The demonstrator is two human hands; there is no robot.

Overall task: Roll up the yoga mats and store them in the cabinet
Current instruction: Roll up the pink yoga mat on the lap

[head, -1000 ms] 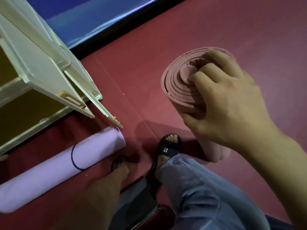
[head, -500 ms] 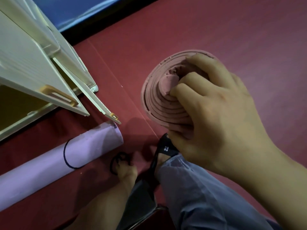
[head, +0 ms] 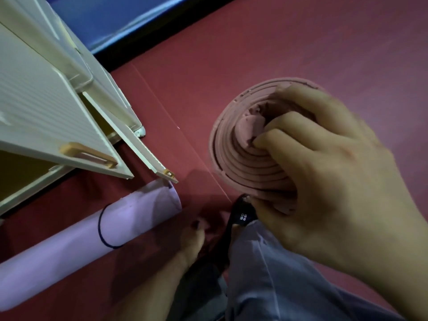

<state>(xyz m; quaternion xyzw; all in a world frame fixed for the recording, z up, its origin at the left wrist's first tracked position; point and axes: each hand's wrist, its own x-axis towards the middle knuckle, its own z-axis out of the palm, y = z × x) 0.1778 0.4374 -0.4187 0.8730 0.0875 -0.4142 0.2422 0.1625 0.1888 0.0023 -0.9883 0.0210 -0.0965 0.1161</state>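
The pink mat [head: 234,158], rolled into a spiral whose inner coils stuck out like a cone, was seen end-on at about three o'clock from the frame's centre. It was gripped by the right hand [head: 328,181], the fingers [head: 284,126] curled over the protruding core and the thumb pressed under the lower coils.

At eight o'clock from it a lilac mat [head: 69,246] lay rolled on the red floor [head: 254,54], bound by a dark band [head: 103,225] near its right end. The left hand [head: 192,237] was seen low at six o'clock, near the lilac roll's end; whether it was closed or holding anything could not be told, as it was dark and blurred.

A black sandal [head: 242,216] and a grey-blue trouser leg [head: 278,274] were seen just below the pink roll.

At ten o'clock stood the cream cabinet [head: 111,96], its doors [head: 46,117] swung open, one door's edge reaching just above the lilac roll's end. A blue surface [head: 120,17] was seen beyond the floor at twelve o'clock.
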